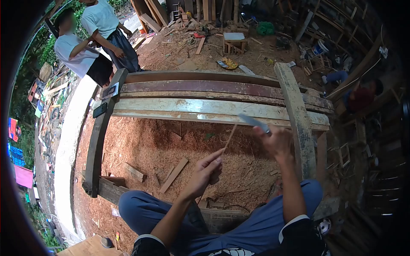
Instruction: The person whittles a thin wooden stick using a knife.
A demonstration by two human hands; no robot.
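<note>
My left hand (203,176) is closed in a pinch around a thin wooden stick (231,137), which points up and away from me. In my right hand (277,141) is a knife (253,122), gripped by its handle. The blade points up and to the left, just above the stick's far tip; I cannot tell whether they touch. Both hands are over the ground between my knees and a wooden bench (192,106) of long planks.
Upright timbers (295,115) frame the bench at both ends. A phone (100,110) lies on the left timber. Wood shavings and offcuts (174,175) cover the ground. Two people (92,38) stand at the upper left; another person (361,96) sits at the right.
</note>
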